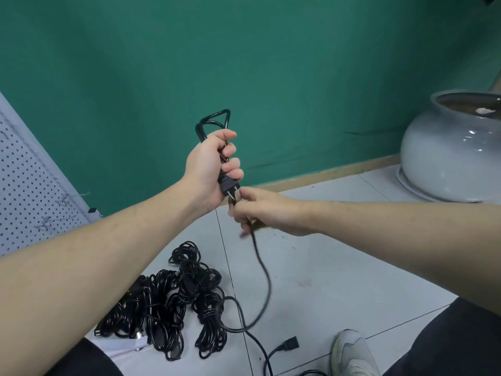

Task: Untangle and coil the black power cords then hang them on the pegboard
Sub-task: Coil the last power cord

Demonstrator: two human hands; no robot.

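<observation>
fingers wrapped on the coil, more cord to gather

fingers of my left hand (210,169) are curled tight round the folded loops of the power cord (214,123), with its plug (229,187) sticking out below my little finger, prongs toward my other hand. my right hand (260,210) pinches the loose run of that same cord just beside the plug; its fingertips are blurred, so i cannot tell exactly how they lie. from there the cord hangs down in a curve to the floor tiles (339,267), where its socket end (290,343) lies near my shoe (352,354).

to do this loop well, i judge i should let the cord slide through the right pinch, match each fold to the ones already held, and keep the left grip firm so nothing slips.

the tangled pile of cords (173,302) waits on the floor between my knees, and the pegboard (29,185) leans at the left against the green wall (244,63). a grey pot (447,153) stands at the right.
</observation>
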